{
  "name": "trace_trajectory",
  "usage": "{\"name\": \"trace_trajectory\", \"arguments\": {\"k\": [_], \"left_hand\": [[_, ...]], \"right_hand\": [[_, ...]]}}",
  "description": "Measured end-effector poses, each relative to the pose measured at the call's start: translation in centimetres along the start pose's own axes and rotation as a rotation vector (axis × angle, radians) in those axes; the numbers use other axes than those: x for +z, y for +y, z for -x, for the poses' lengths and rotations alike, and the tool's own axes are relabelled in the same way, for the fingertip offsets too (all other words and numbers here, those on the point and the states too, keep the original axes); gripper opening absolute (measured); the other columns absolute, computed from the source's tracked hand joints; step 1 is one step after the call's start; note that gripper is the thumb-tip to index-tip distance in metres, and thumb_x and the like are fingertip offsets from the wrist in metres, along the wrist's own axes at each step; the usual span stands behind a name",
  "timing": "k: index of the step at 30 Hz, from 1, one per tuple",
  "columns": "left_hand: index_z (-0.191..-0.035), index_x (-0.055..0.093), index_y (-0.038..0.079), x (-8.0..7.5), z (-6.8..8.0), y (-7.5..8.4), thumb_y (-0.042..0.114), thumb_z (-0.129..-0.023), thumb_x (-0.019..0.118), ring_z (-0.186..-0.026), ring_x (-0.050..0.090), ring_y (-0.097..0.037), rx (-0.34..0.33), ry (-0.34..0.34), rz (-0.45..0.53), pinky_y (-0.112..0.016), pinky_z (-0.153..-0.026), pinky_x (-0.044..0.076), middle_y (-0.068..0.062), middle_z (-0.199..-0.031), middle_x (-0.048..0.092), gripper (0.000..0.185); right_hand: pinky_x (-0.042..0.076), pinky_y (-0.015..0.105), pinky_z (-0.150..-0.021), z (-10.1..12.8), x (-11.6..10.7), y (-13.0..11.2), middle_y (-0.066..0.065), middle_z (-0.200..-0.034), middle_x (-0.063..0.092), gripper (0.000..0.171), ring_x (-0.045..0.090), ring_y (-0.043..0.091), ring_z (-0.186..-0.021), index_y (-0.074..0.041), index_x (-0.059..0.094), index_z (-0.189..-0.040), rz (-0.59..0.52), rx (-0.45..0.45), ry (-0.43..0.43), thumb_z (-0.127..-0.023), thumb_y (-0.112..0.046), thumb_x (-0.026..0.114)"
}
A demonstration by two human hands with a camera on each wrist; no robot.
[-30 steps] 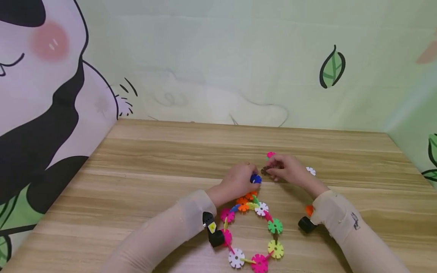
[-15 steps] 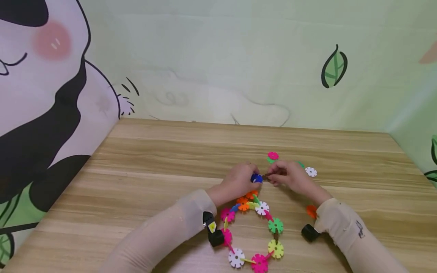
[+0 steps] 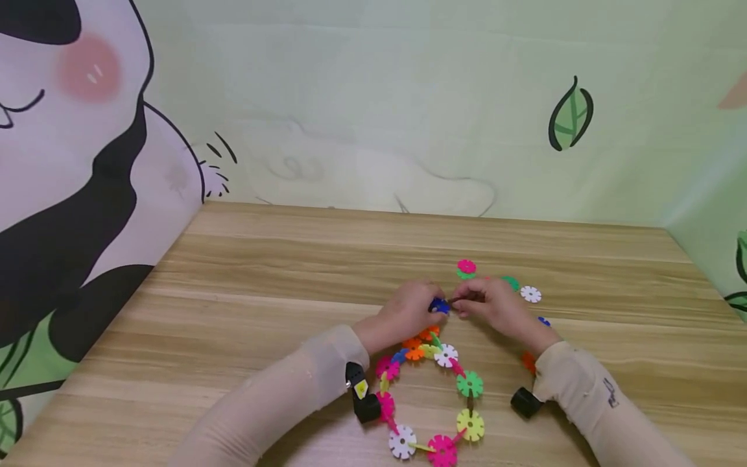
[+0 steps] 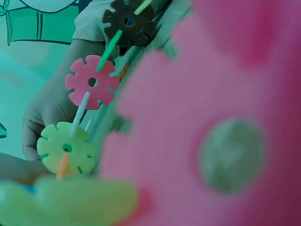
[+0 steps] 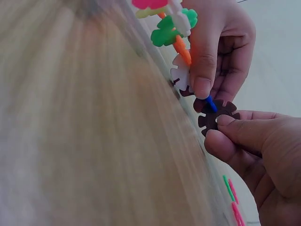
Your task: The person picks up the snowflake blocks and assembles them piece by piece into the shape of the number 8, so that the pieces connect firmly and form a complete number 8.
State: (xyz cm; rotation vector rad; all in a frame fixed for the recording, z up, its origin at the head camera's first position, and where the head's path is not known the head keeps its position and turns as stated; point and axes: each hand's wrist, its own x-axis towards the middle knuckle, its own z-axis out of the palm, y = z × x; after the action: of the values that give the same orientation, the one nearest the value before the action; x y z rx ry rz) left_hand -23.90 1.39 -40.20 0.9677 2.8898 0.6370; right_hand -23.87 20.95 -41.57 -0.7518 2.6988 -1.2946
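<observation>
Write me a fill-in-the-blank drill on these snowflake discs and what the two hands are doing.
1. The right hand pinches a disc whose colour is dark ____.
2. The left hand holds a ____ disc at the open end of the chain.
3. The loose white disc lies on the table to the ____ of the hands.

Missing words: brown; blue; right

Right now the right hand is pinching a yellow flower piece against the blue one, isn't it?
Not yellow. The piece pinched by the right hand is dark brown, as the right wrist view shows. It does meet the blue piece that the left hand holds.
</observation>
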Motion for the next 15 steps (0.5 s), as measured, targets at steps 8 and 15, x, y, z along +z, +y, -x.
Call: {"name": "trace_trajectory", "arguments": {"k": [8, 15], "left_hand": [[-0.121, 0.062, 0.005, -1.0, -0.5, -0.3, 0.030, -0.088, 0.070, -0.088, 0.062, -0.014, -0.025, -0.124, 0.058, -0.023, -0.078, 0.051, -0.006, -0.105, 0.069, 0.042], [-0.132, 0.053, 0.009, -2.7, 1.3, -0.3, 0.038, -0.085, 0.072, -0.102, 0.062, -0.019, 0.045, -0.148, -0.018, -0.030, -0.088, 0.052, -0.008, -0.114, 0.066, 0.058]], "right_hand": [[0.054, 0.023, -0.063, -0.1, 0.2, 0.1, 0.012, -0.089, 0.069, 0.008, 0.062, 0.011, -0.071, -0.002, 0.067, -0.098, 0.017, 0.045, 0.012, -0.091, -0.005, 0.063], [0.052, 0.022, -0.061, -0.1, 0.1, 0.2, 0.010, -0.090, 0.069, 0.009, 0.059, 0.013, -0.074, -0.005, 0.067, -0.098, 0.059, 0.084, 0.029, -0.090, -0.008, 0.065]]}}
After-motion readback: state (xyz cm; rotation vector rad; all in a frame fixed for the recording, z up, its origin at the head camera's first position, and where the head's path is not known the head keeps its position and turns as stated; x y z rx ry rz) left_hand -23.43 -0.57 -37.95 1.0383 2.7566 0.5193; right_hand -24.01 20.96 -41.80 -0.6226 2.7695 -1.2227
